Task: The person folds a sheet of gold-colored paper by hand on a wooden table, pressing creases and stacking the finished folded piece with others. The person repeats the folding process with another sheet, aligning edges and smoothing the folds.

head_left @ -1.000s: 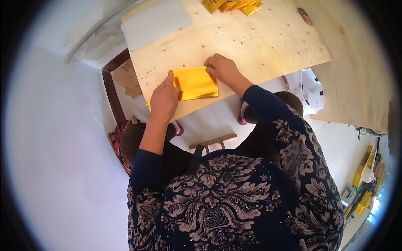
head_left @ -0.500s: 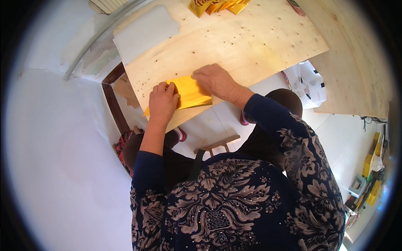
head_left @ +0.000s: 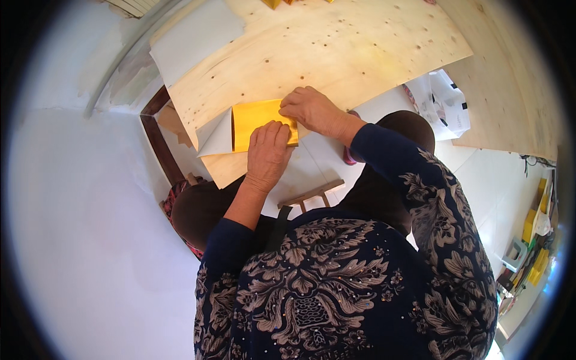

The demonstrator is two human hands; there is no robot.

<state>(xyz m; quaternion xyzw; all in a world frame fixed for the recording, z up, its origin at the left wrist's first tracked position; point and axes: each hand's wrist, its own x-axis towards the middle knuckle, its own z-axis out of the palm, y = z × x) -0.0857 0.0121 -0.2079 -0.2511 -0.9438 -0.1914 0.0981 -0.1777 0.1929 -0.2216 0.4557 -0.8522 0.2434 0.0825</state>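
Note:
A sheet of shiny gold paper (head_left: pixel 252 119) lies folded at the near edge of the wooden table. Its pale grey-white back shows in a triangular flap (head_left: pixel 217 133) on the left. My left hand (head_left: pixel 269 150) lies over the paper's near right part, fingers bent together and pressing on it. At the far right corner my right hand (head_left: pixel 315 111) has its fingers closed on the paper's edge. The fingertips of both hands nearly meet there, and the right end of the paper is partly hidden by them.
A pale sheet (head_left: pixel 195 42) lies on the table's far left part. Gold folded pieces (head_left: pixel 273 3) show at the far edge of the wooden table (head_left: pixel 336 60). A white plastic bag (head_left: pixel 441 108) stands right of the table, and a small wooden stool (head_left: pixel 312 195) sits below.
My left hand has moved right across the gold paper, toward my right hand. The paper's left side now shows its pale back as a flap. The view has shifted slightly.

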